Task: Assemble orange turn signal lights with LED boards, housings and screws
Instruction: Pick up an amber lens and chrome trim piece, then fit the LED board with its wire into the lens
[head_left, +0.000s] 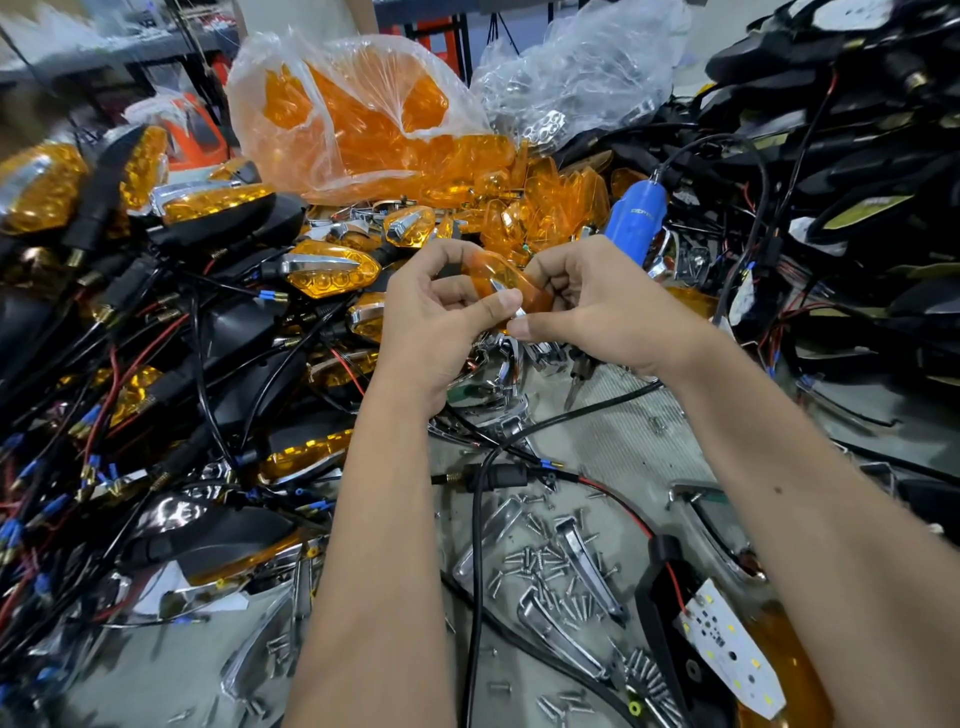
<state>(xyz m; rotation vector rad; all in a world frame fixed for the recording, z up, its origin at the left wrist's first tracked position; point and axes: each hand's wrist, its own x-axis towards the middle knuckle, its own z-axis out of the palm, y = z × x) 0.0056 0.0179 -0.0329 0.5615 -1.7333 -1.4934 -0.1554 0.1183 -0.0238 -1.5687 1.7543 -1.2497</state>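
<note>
Both hands meet over the middle of the bench on one orange lens (501, 278) with a chrome trim strip in it. My left hand (441, 317) pinches the lens with thumb and curled fingers from the left. My right hand (597, 306) grips its right end, thumb tip against the chrome strip. Loose screws (545, 566) and chrome trim pieces (587, 566) lie on the table below. A black housing with a white LED board (727, 644) and red wire lies at the lower right.
Finished orange and black signal lights (332, 270) with tangled wires are piled on the left. A plastic bag of orange lenses (363, 119) stands behind. A blue electric screwdriver (636, 218) lies beyond my right hand. Black housings (857, 156) are heaped at the right.
</note>
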